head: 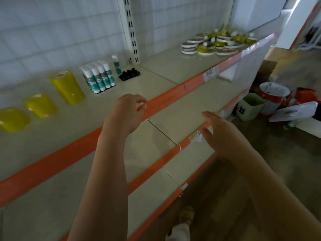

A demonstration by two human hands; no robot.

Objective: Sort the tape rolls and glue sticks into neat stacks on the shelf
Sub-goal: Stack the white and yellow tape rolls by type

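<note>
- Currently our left hand point(128, 113) hovers over the shelf point(156, 73) edge, fingers loosely curled, holding nothing.
- Our right hand point(224, 134) is lower, fingers straight, empty.
- Tape stacks point(66, 86) left, glue sticks point(99, 77) beside them, loose rolls point(215, 42) far right.

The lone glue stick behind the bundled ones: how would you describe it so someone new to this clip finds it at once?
Start at the top shelf with its orange front edge and find the slotted white upright at the back wall. Just left of its foot, behind the black caps, one glue stick stands upright. Unlike the packed glue sticks further left, it stands alone.
</note>
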